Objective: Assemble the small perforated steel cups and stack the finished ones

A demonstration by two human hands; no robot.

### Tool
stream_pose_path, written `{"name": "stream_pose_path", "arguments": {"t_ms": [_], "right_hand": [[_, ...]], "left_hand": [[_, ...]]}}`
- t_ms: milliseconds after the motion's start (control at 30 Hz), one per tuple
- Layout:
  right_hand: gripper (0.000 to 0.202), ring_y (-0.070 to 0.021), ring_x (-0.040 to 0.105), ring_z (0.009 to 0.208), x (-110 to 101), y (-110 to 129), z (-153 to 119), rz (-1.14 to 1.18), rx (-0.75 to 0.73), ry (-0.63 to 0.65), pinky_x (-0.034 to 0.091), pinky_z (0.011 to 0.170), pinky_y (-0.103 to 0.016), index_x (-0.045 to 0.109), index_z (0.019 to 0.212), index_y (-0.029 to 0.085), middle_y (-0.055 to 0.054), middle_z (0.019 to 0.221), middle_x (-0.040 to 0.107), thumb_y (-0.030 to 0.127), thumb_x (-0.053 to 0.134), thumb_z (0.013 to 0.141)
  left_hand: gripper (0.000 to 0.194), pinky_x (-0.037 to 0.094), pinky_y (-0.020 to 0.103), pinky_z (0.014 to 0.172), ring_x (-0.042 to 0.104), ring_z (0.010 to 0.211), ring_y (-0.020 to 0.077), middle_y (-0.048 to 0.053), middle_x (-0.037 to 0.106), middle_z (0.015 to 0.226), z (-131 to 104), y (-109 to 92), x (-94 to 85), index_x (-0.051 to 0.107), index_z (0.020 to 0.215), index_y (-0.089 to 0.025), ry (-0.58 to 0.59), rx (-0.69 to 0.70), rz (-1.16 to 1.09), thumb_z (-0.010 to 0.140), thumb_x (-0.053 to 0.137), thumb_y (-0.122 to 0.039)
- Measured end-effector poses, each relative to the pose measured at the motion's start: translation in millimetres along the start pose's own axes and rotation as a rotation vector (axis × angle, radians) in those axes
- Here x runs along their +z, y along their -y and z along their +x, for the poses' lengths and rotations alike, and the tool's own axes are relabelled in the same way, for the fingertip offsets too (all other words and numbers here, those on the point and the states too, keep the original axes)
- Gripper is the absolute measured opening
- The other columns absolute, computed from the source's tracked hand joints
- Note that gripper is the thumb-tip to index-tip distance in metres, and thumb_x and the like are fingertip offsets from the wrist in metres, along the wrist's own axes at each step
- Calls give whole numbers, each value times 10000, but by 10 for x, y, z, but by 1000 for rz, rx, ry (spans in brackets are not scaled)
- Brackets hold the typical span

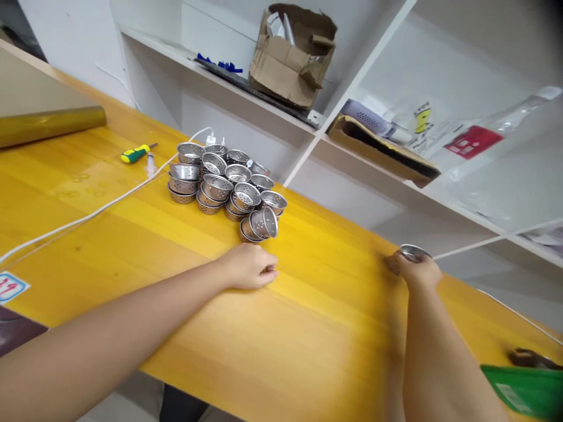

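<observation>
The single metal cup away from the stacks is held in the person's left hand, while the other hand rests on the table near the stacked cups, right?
Not quite: the head view shows the single metal cup in the person's right hand. The other hand does rest on the table near the stacked cups.

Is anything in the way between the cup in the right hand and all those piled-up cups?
Nothing that I can see, only bare table between the held cup and the stacked cups. The left hand is near the stacks, but off to the side.
</observation>
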State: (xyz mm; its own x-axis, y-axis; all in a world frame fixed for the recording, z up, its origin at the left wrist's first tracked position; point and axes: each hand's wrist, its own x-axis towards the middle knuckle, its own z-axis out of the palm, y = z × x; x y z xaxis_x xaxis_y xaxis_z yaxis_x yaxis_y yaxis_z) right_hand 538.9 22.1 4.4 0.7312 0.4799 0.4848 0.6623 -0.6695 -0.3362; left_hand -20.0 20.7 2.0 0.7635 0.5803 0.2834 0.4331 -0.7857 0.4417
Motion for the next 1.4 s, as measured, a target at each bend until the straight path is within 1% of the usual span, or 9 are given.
{"name": "stream_pose_path", "arguments": {"t_ms": [67,133,300,433,600,833,1000,1200,1400], "right_hand": [[299,-422,663,990,-40,96,-67,34,197,69,512,849,-514,750,848,263,-255,989,712,436,859,630],[339,-401,666,969,-121,224,-236,107,239,98,511,846,-505,700,757,272,-233,981,720,524,864,600],[466,-292,619,752,-449,671,-1023,315,-124,252,487,728,-449,623,663,233,-105,781,675,641,805,535],[497,-206,574,727,-775,1084,-1882,518,-427,439,448,704,-343,628,673,204,-54,763,649,662,797,583],[466,-142,504,637,-994,1465,-2609,875,-370,603,443,651,-292,586,661,204,10,673,572,615,805,650],[488,-230,652,952,-880,2113,-2776,1382,69,687,561,780,-336,674,797,213,-51,913,697,611,850,577],[432,-184,653,885,-732,2482,-2953,1537,0,688,545,770,-292,631,794,221,-16,875,701,609,788,687],[420,-163,635,828,-690,2438,-2992,1603,-71,737,567,797,-299,572,739,225,10,804,654,570,808,700],[456,-169,651,844,-717,2364,-2933,1601,25,726,587,797,-314,565,751,224,10,796,647,595,820,684]], "left_hand": [[230,298,292,563,610,633,160,13,695,694,4,3,-4,626,722,-198,-10,-6,-10,918,607,-316],[222,310,290,566,615,638,159,16,697,703,8,13,-6,637,733,-197,-30,-10,-14,920,604,-312],[187,369,292,600,641,695,179,18,706,757,16,33,8,675,832,-203,-30,-21,-16,929,599,-343],[311,482,312,754,679,902,215,57,710,1026,-23,11,26,630,1168,-188,-147,23,-32,903,649,-350],[325,511,350,843,668,1024,250,88,676,1155,-127,-77,7,580,1179,-189,-246,41,-27,904,644,-349],[182,485,331,729,668,871,232,62,697,979,-143,-59,-29,589,946,-205,-259,-2,69,898,634,-375],[141,493,324,716,677,828,223,53,717,920,-97,-7,-15,617,880,-205,-223,-47,108,911,598,-341],[244,542,374,779,710,866,278,121,742,917,-49,-84,-3,688,938,-160,-172,-157,273,956,530,-344],[260,527,408,984,669,1081,314,169,708,1089,-54,-153,-12,686,1082,-113,-116,-45,329,934,569,-291]]}}
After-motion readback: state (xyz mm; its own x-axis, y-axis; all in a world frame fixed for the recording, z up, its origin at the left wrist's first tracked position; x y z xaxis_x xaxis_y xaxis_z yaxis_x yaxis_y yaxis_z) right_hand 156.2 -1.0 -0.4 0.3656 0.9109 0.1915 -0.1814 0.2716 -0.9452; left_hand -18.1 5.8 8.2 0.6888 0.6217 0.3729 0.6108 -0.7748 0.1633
